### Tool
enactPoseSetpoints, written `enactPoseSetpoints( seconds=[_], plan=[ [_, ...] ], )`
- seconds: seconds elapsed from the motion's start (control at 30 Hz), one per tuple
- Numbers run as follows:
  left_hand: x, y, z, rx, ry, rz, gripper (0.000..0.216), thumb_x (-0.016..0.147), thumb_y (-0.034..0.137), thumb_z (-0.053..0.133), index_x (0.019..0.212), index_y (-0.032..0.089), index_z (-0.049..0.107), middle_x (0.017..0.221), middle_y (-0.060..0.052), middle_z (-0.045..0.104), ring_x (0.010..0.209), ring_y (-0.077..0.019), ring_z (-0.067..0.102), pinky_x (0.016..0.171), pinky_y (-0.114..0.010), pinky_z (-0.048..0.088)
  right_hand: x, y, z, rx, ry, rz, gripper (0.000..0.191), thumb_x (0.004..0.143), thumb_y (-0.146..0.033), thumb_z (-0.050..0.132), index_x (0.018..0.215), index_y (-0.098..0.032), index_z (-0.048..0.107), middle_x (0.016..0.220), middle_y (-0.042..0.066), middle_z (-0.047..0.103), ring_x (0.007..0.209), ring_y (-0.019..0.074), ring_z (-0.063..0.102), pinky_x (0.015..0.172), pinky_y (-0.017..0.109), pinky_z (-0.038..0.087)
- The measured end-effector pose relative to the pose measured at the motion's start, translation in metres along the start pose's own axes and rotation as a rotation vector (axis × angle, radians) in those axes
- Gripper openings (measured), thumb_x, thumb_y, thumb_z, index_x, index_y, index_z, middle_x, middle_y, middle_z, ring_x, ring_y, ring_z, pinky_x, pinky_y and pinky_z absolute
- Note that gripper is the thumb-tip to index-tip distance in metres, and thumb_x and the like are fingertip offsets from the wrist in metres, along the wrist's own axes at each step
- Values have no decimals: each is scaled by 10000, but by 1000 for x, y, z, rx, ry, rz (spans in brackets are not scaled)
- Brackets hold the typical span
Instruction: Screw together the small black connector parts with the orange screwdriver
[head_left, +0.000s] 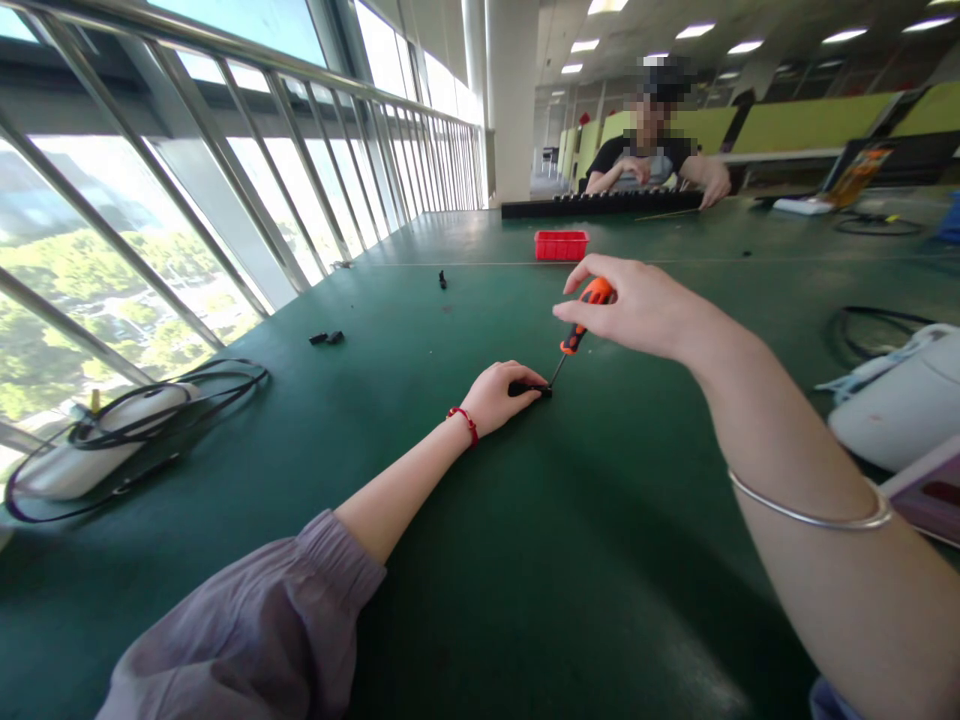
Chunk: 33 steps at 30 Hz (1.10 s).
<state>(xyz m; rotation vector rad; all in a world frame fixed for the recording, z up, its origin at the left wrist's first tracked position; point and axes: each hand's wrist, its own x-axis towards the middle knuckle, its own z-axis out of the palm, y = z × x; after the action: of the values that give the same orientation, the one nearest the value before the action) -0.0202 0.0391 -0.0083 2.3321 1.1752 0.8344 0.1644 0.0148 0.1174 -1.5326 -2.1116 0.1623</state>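
Observation:
My left hand (pixel 501 396), with a red cord at the wrist, is closed on a small black part (pixel 537 389) and presses it against the green table (pixel 450 520). Fingers cover some of that part, so its full shape is hidden. Above and to the right, my right hand (pixel 637 305) grips a screwdriver (pixel 574 338) by its orange and black handle. Its thumb and index finger are stretched past the handle. The screwdriver leans, and its thin shaft runs down to the right end of the black part.
Small black pieces (pixel 327 338) and another black piece (pixel 442 280) lie beyond my left hand. Farther back are a red bin (pixel 562 245) and a long black rack (pixel 600 206), with a person (pixel 652 150) behind it. Cables (pixel 150 410) lie left; a white object (pixel 904 395) stands right.

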Motion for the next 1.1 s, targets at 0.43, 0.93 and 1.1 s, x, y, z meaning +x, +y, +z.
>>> enactPoseSetpoints(
  seconds=[0.43, 0.93, 1.1],
  plan=[
    [0, -1, 0, 4, 2, -6, 186, 792, 187, 602, 941, 163, 710, 931, -53, 683, 870, -171, 617, 860, -313, 476, 5, 11, 2, 70, -41, 93, 410, 814, -553, 444, 922, -212, 643, 576, 19, 548, 493, 159, 488, 538, 316, 358],
    [1, -1, 0, 1, -3, -3, 191, 788, 176, 601, 941, 167, 715, 919, -54, 678, 858, -165, 614, 849, -306, 487, 1, -2, 3, 18, 43, -20, 252, 713, -399, 587, 890, -226, 632, 725, 24, 608, 620, 161, 504, 553, 285, 340],
    [1, -1, 1, -1, 4, -8, 184, 788, 185, 606, 934, 173, 716, 914, -49, 679, 852, -163, 615, 845, -303, 487, 1, -1, 3, -24, 54, 19, 344, 812, -486, 444, 741, -211, 637, 659, 49, 593, 599, 177, 497, 535, 303, 325]
  ],
)
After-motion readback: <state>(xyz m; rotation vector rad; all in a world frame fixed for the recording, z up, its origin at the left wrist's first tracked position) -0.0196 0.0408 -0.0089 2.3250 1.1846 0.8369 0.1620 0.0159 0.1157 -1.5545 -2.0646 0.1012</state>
